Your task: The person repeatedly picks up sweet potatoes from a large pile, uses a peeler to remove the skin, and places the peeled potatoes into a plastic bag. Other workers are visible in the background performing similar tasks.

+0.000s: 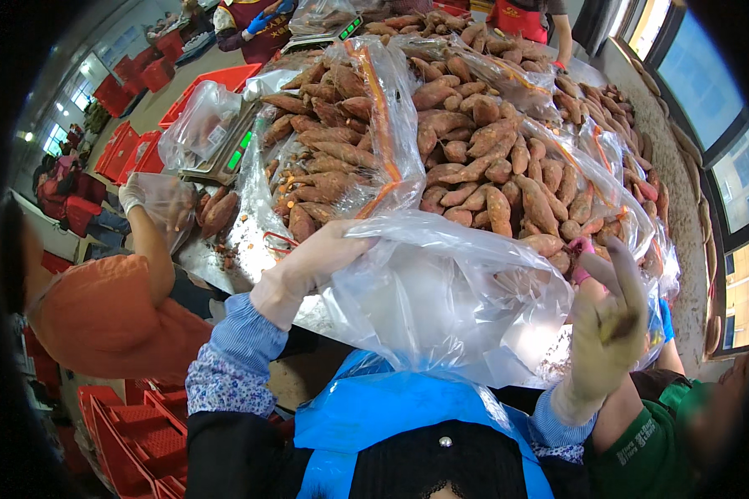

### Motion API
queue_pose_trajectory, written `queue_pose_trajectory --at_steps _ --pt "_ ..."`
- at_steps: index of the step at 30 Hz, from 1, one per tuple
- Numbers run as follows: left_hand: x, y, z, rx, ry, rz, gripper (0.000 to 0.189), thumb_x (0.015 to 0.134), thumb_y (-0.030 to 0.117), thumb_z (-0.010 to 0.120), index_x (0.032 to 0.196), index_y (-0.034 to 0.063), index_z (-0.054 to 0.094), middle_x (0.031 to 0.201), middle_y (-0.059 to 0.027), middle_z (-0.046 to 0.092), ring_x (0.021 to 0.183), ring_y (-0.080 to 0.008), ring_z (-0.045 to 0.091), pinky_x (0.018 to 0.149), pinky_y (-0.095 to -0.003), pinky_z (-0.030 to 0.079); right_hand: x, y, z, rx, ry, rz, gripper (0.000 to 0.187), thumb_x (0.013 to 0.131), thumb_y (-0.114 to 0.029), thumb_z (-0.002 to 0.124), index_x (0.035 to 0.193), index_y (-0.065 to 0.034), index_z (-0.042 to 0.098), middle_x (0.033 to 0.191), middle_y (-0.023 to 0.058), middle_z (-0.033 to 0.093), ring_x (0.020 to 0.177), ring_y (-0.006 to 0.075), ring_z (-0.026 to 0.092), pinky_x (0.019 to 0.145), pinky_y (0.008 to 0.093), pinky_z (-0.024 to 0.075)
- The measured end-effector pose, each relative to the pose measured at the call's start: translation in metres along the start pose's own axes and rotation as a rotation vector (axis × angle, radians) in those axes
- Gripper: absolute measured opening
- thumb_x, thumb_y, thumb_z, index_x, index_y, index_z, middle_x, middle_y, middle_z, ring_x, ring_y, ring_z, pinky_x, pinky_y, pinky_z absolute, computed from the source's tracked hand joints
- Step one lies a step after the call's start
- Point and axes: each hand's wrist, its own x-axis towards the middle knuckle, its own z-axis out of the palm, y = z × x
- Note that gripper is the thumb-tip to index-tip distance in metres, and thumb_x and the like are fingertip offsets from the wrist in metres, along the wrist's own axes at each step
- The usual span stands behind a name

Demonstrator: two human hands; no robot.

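A clear plastic bag spreads in front of me over the near edge of the table, with no sweet potatoes visible inside. My left hand, in a pale glove, grips the bag's upper left rim. My right hand, in a yellowish glove with a dark stain on it, is raised at the bag's right side, fingers apart, holding nothing. Beyond the bag lies a big heap of sweet potatoes. A second pile of sweet potatoes lies left of it, beside a plastic sheet with an orange stripe.
Left of me a co-worker in an orange shirt handles a bag near a scale. A person in green is close at my right, with a pink-gloved hand near mine. Red crates stand at lower left; windows line the right wall.
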Motion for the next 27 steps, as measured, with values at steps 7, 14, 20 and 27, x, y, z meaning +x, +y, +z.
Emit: queue_pose_trajectory --at_steps 7,14,20,27 --pt "0.045 -0.038 0.03 0.151 -0.433 0.116 0.04 0.092 0.037 0.065 0.115 0.0049 0.072 0.099 -0.0079 0.072 0.089 -0.0174 0.064 0.081 -0.0356 0.051 -0.004 0.003 0.046 0.059 -1.034 -0.078 0.032 0.084 0.001 0.06 0.114 -0.0045 0.068 0.106 0.0197 0.068 0.085 0.0317 0.068 0.073 0.036 0.0535" --pt "0.061 -0.112 0.035 -0.559 -0.561 -0.301 0.034 0.101 0.021 0.059 0.125 -0.0016 0.064 0.113 -0.0056 0.07 0.095 -0.0107 0.064 0.089 -0.0237 0.05 -0.061 0.137 0.066 -0.256 -1.048 0.162 0.027 0.094 -0.009 0.057 0.118 -0.0047 0.067 0.112 0.0168 0.069 0.102 0.0324 0.067 0.09 0.0345 0.052" --pt "0.067 -0.125 0.013 -0.029 -0.348 -0.073 0.033 0.094 0.019 0.063 0.122 0.0021 0.068 0.113 -0.0076 0.071 0.099 -0.0137 0.063 0.086 -0.0261 0.05 -0.111 0.185 0.063 -0.322 -1.264 0.264 0.039 0.096 -0.015 0.052 0.135 -0.0073 0.055 0.127 0.0232 0.062 0.119 0.0385 0.058 0.099 0.0395 0.0475" --pt "0.092 -0.095 -0.018 0.056 0.005 -0.047 0.039 0.083 0.022 0.067 0.113 -0.0016 0.07 0.103 -0.0164 0.073 0.092 -0.026 0.069 0.082 -0.0313 0.055 -0.087 0.15 0.04 -0.205 -1.469 0.582 0.062 0.091 -0.029 0.061 0.147 -0.0086 0.044 0.139 0.0245 0.055 0.126 0.0385 0.055 0.106 0.0378 0.0415"
